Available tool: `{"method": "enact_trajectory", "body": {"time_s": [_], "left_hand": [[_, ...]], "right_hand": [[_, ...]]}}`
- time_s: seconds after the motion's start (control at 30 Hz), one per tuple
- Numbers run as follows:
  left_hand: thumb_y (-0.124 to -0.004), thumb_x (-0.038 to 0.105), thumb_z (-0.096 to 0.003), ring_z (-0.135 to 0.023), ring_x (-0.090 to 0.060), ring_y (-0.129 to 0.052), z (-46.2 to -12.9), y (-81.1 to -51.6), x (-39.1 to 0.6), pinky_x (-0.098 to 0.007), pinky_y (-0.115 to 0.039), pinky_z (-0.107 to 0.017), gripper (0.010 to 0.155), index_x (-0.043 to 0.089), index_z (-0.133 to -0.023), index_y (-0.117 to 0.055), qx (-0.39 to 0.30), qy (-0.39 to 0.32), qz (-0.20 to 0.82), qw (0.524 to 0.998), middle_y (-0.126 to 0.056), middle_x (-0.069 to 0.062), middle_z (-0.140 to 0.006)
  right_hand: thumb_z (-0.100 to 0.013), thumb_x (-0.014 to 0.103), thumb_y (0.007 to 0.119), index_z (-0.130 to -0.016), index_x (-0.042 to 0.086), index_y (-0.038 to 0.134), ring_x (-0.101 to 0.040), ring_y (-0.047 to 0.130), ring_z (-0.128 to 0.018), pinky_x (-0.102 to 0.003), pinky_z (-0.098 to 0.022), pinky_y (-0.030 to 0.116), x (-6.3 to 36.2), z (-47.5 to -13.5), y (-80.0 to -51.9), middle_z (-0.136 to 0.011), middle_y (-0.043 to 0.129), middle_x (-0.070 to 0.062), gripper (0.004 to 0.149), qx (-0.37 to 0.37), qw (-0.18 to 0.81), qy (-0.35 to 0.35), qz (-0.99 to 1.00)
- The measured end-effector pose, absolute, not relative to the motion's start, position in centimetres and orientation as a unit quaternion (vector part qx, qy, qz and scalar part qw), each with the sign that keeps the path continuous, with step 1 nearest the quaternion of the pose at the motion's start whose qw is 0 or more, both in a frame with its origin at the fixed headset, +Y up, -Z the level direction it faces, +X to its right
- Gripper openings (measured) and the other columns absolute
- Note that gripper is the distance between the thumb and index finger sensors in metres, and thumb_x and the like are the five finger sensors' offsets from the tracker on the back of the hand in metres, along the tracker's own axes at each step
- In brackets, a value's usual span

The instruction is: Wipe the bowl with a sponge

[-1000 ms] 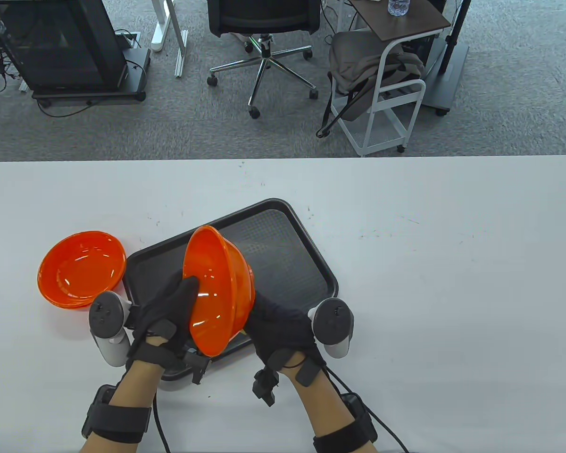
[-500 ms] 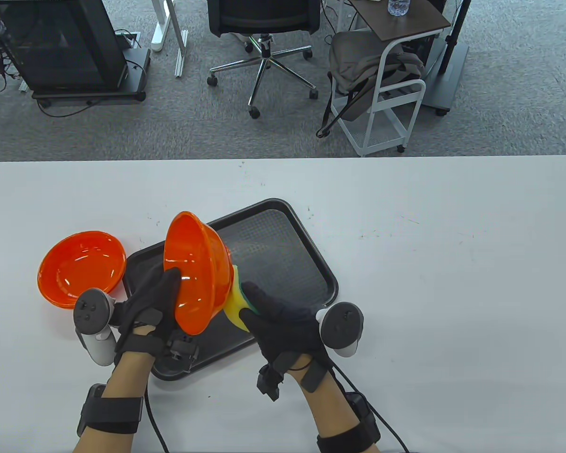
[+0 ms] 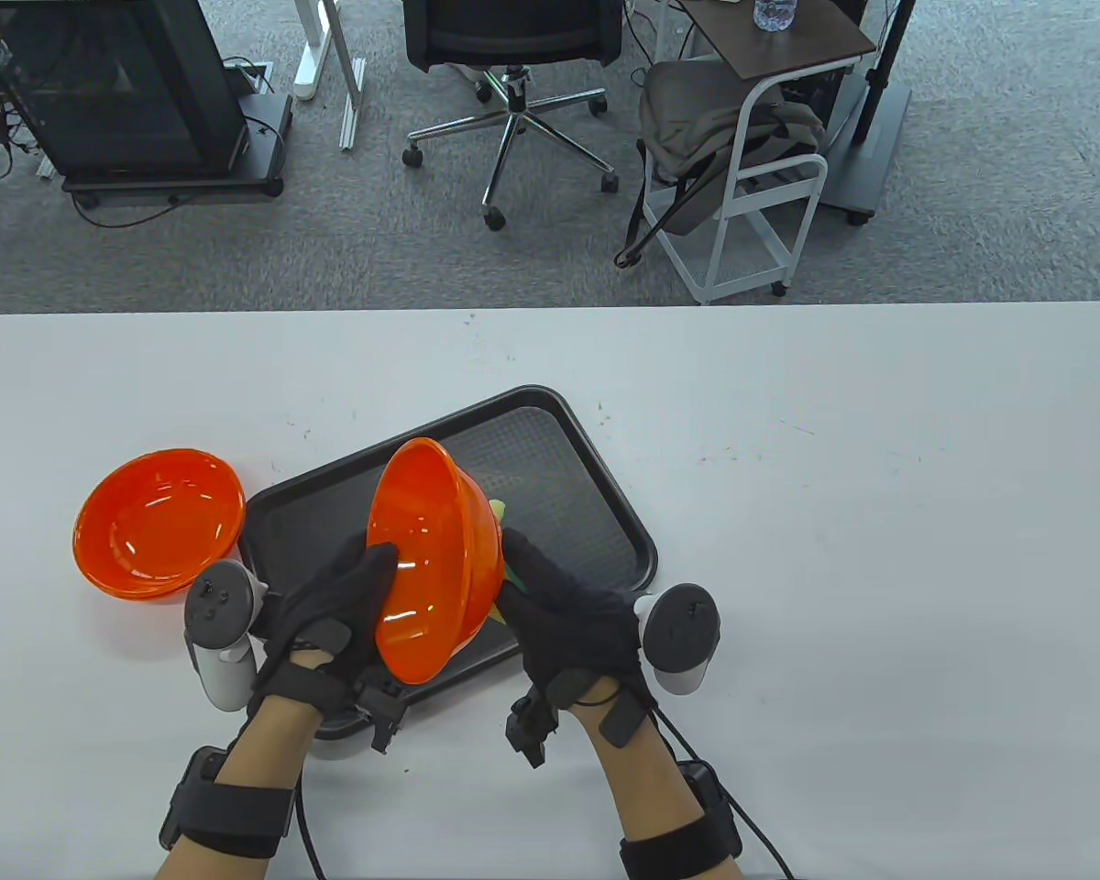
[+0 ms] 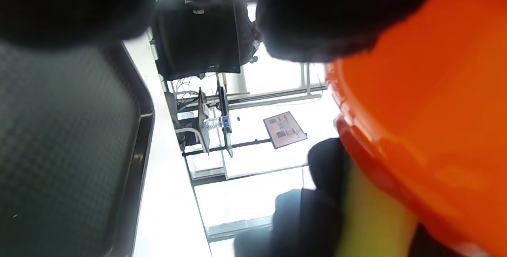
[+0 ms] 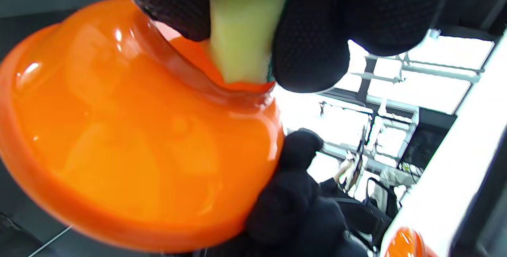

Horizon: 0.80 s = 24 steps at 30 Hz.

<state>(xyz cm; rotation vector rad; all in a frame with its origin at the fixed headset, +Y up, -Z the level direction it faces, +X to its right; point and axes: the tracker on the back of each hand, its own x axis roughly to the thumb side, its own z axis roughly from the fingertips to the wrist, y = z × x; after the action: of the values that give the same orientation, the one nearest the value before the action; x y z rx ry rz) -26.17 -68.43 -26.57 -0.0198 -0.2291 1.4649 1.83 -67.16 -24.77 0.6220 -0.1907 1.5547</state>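
Note:
My left hand [image 3: 339,605] grips an orange bowl [image 3: 435,559] by its rim, thumb inside, and holds it tilted on its side above the black tray [image 3: 605,513]. My right hand [image 3: 568,614] holds a yellow-green sponge [image 3: 498,510] and presses it against the bowl's outer underside. In the right wrist view the sponge [image 5: 241,31] sits pinched between my gloved fingers [image 5: 317,51] against the bowl's foot [image 5: 138,130]. In the left wrist view the bowl [image 4: 427,102] fills the right side, with the sponge [image 4: 372,213] below it.
A stack of orange bowls [image 3: 158,521] stands on the white table [image 3: 880,550] left of the tray. Beyond the table's far edge are an office chair [image 3: 513,82] and a white cart [image 3: 752,174].
The bowl swung left and up, exposing the sponge, then came back right and down. My right hand moved in with the sponge, which is now mostly hidden behind the bowl.

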Motion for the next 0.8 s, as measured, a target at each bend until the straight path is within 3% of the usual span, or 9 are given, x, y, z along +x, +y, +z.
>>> {"method": "enact_trajectory", "body": {"time_s": [0.27, 0.5, 0.6, 0.8], "left_hand": [[-0.075, 0.049, -0.0537, 0.005, -0.002, -0.092, -27.0, -68.4, -27.7, -0.029, -0.093, -0.006, 0.053, 0.009, -0.088, -0.076, 0.026, -0.072, 0.668, 0.741, -0.098, 0.008, -0.029], [-0.077, 0.049, -0.0536, 0.005, -0.003, -0.092, -27.3, -68.5, -30.0, -0.029, -0.092, -0.006, 0.053, 0.011, -0.09, -0.076, 0.063, -0.019, 0.621, 0.781, -0.098, 0.006, -0.029], [-0.077, 0.049, -0.0531, 0.006, -0.003, -0.092, -27.4, -68.3, -30.7, -0.029, -0.092, -0.006, 0.053, 0.011, -0.09, -0.077, 0.074, -0.003, 0.582, 0.81, -0.098, 0.006, -0.028], [-0.078, 0.048, -0.0528, 0.005, -0.004, -0.092, -27.5, -68.1, -31.4, -0.03, -0.092, -0.006, 0.053, 0.01, -0.089, -0.077, 0.078, 0.002, 0.56, 0.825, -0.098, 0.006, -0.028]], "right_hand": [[-0.055, 0.031, 0.079, -0.094, 0.007, 0.063, -0.033, 0.098, -0.056, -0.05, -0.038, 0.081, 1.5, -25.2, -67.8, -0.083, 0.087, -0.025, 0.048, 0.278, 0.674, -0.037, 0.684], [-0.056, 0.032, 0.078, -0.093, 0.003, 0.061, -0.033, 0.099, -0.054, -0.05, -0.036, 0.081, 2.7, -25.0, -67.7, -0.081, 0.087, -0.027, 0.05, 0.23, 0.653, -0.086, 0.717], [-0.056, 0.032, 0.079, -0.092, 0.002, 0.061, -0.033, 0.099, -0.053, -0.05, -0.036, 0.081, 2.9, -24.9, -67.4, -0.081, 0.087, -0.027, 0.051, 0.238, 0.647, -0.099, 0.717], [-0.056, 0.033, 0.079, -0.092, 0.002, 0.061, -0.032, 0.099, -0.053, -0.049, -0.036, 0.081, 3.0, -24.9, -67.1, -0.08, 0.088, -0.027, 0.051, 0.258, 0.629, -0.115, 0.725]]}}
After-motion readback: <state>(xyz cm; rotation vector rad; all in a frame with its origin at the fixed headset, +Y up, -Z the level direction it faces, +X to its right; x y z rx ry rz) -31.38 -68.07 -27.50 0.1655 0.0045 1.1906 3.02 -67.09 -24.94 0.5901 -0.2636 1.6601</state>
